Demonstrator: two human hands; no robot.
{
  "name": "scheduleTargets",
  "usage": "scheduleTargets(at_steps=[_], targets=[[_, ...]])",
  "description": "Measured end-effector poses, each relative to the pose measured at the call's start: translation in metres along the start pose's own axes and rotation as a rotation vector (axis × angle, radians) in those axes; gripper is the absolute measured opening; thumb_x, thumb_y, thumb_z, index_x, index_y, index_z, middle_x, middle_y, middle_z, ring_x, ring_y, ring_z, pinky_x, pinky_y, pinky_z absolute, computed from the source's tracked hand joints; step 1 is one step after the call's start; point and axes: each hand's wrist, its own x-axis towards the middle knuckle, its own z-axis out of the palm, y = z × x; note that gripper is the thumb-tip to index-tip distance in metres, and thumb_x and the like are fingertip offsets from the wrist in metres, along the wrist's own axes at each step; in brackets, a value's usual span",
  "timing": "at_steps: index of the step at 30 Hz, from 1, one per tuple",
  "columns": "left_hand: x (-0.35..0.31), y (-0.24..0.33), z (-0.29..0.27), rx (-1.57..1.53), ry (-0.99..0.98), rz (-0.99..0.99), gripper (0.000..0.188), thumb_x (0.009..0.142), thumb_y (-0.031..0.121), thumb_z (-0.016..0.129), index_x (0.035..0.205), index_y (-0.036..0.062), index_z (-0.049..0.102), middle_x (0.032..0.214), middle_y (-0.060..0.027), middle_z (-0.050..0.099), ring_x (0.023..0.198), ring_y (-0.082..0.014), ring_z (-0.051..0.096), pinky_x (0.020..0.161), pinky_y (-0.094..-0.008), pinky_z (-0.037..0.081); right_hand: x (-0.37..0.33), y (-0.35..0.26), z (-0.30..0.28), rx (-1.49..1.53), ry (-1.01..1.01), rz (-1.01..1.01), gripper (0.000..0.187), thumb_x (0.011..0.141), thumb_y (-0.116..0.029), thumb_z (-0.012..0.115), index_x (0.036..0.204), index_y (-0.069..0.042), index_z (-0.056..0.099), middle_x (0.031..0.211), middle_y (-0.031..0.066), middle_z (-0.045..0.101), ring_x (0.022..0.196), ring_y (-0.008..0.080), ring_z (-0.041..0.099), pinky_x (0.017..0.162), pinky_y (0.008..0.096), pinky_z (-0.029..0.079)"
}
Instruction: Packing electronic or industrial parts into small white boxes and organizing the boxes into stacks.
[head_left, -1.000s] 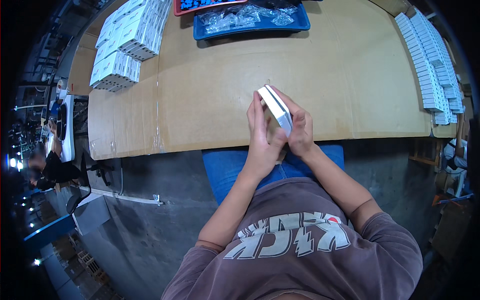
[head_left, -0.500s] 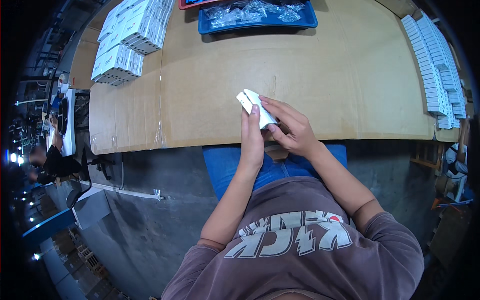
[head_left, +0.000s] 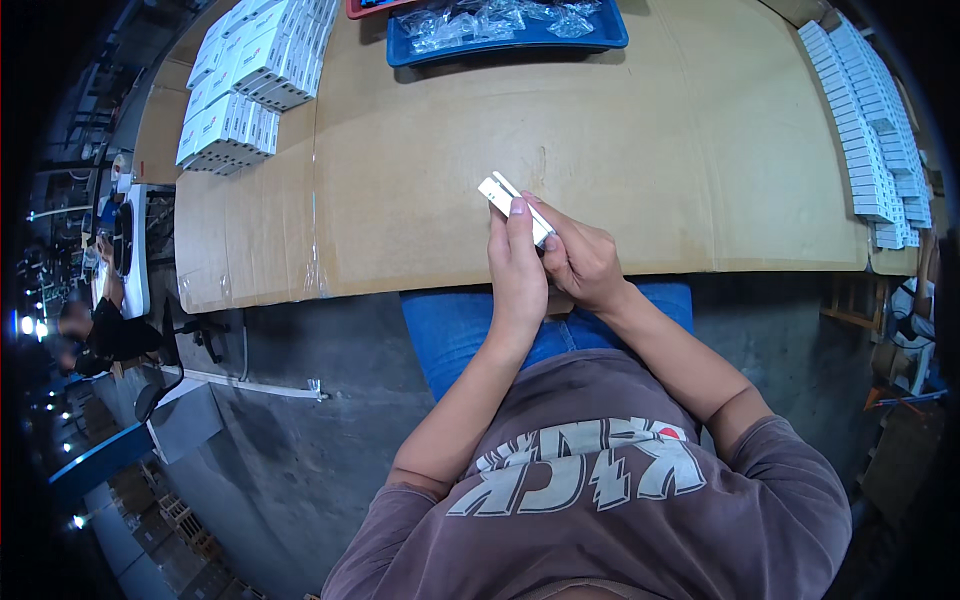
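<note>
Between my two hands is a small white carton (head_left: 497,192), held tilted above the near part of the table, with a narrow side turned up and a slit showing along its far end. My left hand (head_left: 517,262) is closed round its left side, the thumb lying on the box. From the right, my right hand (head_left: 588,258) grips the same carton, its fingers behind the far side and its thumb at the near end. What is inside the carton cannot be seen.
Stacks of white cartons stand at the far left (head_left: 230,125) and the far right (head_left: 862,150) of the cardboard-covered table (head_left: 420,160). A blue tray (head_left: 510,55) with clear plastic bags lies at the back, beside a red tray (head_left: 368,8). Another person (head_left: 125,325) sits at far left.
Both hands have turned the white carton, so its narrow side now faces up and its broad face is less visible. My right-hand fingers have closed in behind it.
</note>
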Motion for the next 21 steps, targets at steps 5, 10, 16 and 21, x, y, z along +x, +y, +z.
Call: scheduleTargets(at_steps=[5, 10, 16, 21], targets=[[-0.002, -0.002, 0.001, -0.017, 0.001, -0.013, 0.039, 0.114, 0.034, 0.040, 0.128, 0.0004, 0.052, 0.098, -0.0020, 0.055, 0.086, -0.0078, 0.051, 0.072, -0.0261, 0.046, -0.001, -0.001, 0.000, -0.025, 0.023, -0.026, 0.039, 0.098, -0.006, 0.056, 0.134, 0.008, 0.063, 0.111, 0.0230, 0.075, 0.075, 0.0293, 0.074, 0.068, 0.0384, 0.061], [-0.003, -0.004, -0.001, -0.037, -0.014, -0.023, 0.039, 0.114, 0.036, 0.039, 0.126, 0.0012, 0.053, 0.099, -0.0022, 0.055, 0.087, -0.0080, 0.051, 0.073, -0.0263, 0.047, -0.001, 0.000, 0.000, -0.029, 0.042, -0.044, 0.038, 0.100, -0.008, 0.055, 0.133, 0.008, 0.063, 0.110, 0.0227, 0.075, 0.075, 0.0289, 0.075, 0.066, 0.0383, 0.061], [0.010, -0.013, -0.021, -0.086, -0.042, -0.013, 0.042, 0.114, 0.035, 0.039, 0.136, 0.0002, 0.050, 0.112, -0.0054, 0.057, 0.100, -0.0112, 0.056, 0.086, -0.0275, 0.048, 0.012, -0.007, 0.002, 0.160, 0.021, 0.000, 0.038, 0.103, -0.011, 0.055, 0.135, 0.007, 0.063, 0.128, 0.0252, 0.070, 0.104, 0.0367, 0.073, 0.094, 0.0401, 0.059], [0.012, 0.013, -0.028, 0.045, -0.205, 0.222, 0.087, 0.097, 0.013, 0.064, 0.167, 0.0031, 0.015, 0.138, -0.0134, 0.051, 0.125, -0.0204, 0.055, 0.110, -0.0348, 0.045, 0.019, -0.002, -0.014, 0.525, -0.056, 0.444, 0.041, 0.107, -0.021, 0.055, 0.139, 0.004, 0.061, 0.128, 0.0164, 0.070, 0.123, 0.0267, 0.065, 0.108, 0.0345, 0.049]])
